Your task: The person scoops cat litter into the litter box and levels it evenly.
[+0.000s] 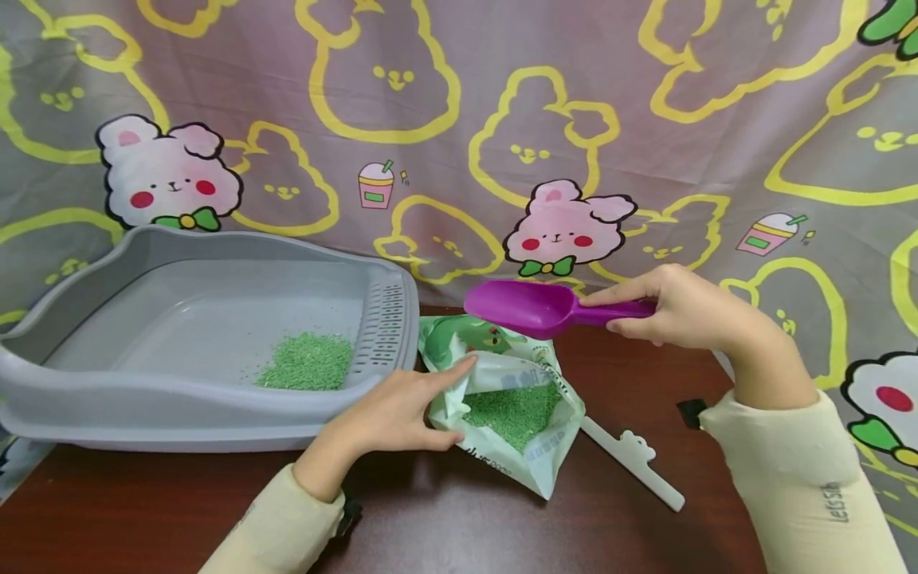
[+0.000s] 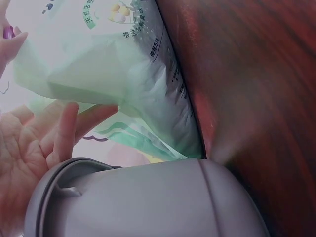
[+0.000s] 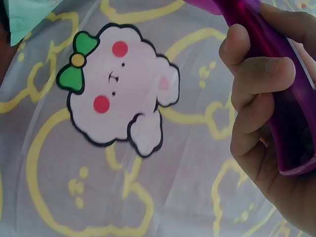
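An open white-and-green bag [image 1: 534, 454] lies on the table, with green granules [image 1: 512, 410] showing in its mouth. My left hand [image 1: 450, 402] pinches the near-left edge of that mouth between thumb and fingers. In the left wrist view the left hand [image 2: 64, 123] lies against the bag [image 2: 123, 64]. My right hand [image 1: 618, 312] grips the handle of a purple scoop [image 1: 523, 307], held level just above the bag with its bowl pointing left. The right wrist view shows the right hand [image 3: 252, 98] curled round the scoop's handle [image 3: 291, 113].
A grey litter tray [image 1: 179, 399] stands at the left, holding a small heap of green granules [image 1: 308, 363] beside its slotted wall. A white plastic strip [image 1: 631, 458] lies right of the bag on the dark wooden table [image 1: 502, 526]. A rabbit-print cloth [image 1: 459, 119] hangs behind.
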Demonstrator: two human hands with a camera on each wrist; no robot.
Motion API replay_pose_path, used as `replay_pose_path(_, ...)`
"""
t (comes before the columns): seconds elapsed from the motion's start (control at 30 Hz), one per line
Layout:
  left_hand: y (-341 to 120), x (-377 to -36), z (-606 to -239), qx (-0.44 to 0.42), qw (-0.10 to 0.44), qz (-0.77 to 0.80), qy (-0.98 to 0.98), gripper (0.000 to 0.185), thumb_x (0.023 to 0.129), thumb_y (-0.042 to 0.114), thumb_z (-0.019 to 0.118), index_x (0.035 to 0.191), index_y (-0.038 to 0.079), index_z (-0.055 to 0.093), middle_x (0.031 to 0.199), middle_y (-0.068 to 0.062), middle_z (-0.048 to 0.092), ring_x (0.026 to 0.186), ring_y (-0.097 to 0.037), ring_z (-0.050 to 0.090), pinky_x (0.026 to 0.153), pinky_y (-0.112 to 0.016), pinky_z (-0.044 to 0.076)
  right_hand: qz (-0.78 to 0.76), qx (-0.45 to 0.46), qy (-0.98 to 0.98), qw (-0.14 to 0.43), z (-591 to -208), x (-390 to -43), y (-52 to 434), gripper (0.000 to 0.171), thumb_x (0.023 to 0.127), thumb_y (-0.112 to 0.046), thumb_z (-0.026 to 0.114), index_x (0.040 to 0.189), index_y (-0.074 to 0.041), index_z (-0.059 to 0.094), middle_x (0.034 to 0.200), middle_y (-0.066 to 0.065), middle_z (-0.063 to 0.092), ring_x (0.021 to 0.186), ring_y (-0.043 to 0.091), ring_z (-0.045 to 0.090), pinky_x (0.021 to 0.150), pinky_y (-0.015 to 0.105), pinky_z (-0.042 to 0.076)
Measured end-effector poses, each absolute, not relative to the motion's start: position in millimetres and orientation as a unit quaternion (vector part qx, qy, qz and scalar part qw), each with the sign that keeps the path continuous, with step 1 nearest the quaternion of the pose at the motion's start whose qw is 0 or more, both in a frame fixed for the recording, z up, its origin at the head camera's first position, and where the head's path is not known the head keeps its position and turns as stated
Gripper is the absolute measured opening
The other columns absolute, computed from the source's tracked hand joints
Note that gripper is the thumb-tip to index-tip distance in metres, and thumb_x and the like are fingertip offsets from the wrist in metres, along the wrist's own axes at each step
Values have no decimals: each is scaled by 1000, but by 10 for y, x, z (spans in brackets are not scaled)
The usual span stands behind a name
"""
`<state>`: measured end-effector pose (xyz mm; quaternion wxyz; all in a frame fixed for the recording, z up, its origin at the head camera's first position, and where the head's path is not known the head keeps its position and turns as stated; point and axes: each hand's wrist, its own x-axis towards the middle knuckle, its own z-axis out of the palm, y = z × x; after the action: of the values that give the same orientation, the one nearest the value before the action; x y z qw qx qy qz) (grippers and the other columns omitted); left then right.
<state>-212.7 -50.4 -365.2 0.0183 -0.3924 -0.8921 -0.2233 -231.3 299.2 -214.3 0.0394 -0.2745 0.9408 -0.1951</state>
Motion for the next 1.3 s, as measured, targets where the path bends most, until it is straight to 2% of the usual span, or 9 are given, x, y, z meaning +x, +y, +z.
replay_pose_path(0.23,-499,-2124,-3658,-394,16,-220,-892,98,79,52,74,158,20,26,64,8,51,49,0,35,50,-20,40,-230,-295,927,-41,-2407,-2050,3304,38,83,-9,79,119,-21,75,69,-11,64,47,5,47,44,21,39)
replay_pose_path(0.3,-496,-2123,-3660,-394,15,-221,-892,98,79,52,75,158,20,26,64,9,51,49,0,35,50,-20,40,-232,-294,925,-60,-2485,-1952,3388,41,82,-9,79,120,-22,74,67,-13,63,47,3,46,45,20,38)
replay_pose_path(0.4,-487,-2125,-3662,-394,11,-223,-891,98,79,52,75,158,20,26,64,10,51,49,0,36,50,-19,40,-234,-282,927,-77,-2597,-1786,3498,45,82,-8,79,123,-24,72,58,-17,52,47,2,43,45,19,36)
replay_pose_path(0.47,-480,-2124,-3659,-394,8,-224,-891,99,79,52,75,158,20,26,65,10,51,48,0,36,50,-19,40,-246,-272,927,-82,-2671,-1673,3561,47,81,-5,79,124,-25,72,60,-18,55,49,2,43,46,19,36)
replay_pose_path(0.6,-475,-2129,-3652,-395,7,-225,-890,99,79,51,75,159,19,26,66,11,52,49,0,37,50,-19,41,-258,-293,914,-109,-2796,-1490,3646,52,75,5,79,122,-18,73,84,-18,72,61,-2,51,53,16,39)
replay_pose_path(0.73,-490,-2132,-3646,-395,13,-226,-890,99,79,51,75,159,18,26,67,9,53,49,0,36,52,-20,42,-264,-320,902,-122,-2887,-1361,3680,57,71,11,80,121,-15,72,103,-16,74,71,-2,55,55,15,41)
replay_pose_path(0.97,-506,-2129,-3651,-396,14,-226,-890,99,80,52,74,159,19,25,67,9,53,49,1,36,51,-20,41,-257,-329,902,-114,-3034,-1195,3667,60,69,9,81,122,-18,72,101,-15,73,72,-3,56,51,13,39)
replay_pose_path(1.3,-514,-2132,-3658,-396,21,-227,-889,99,80,51,75,159,20,25,68,12,48,49,1,33,53,-20,41,-308,-383,867,-83,-3184,-1197,3585,59,71,11,79,124,-12,70,85,-16,67,67,-4,57,54,12,40)
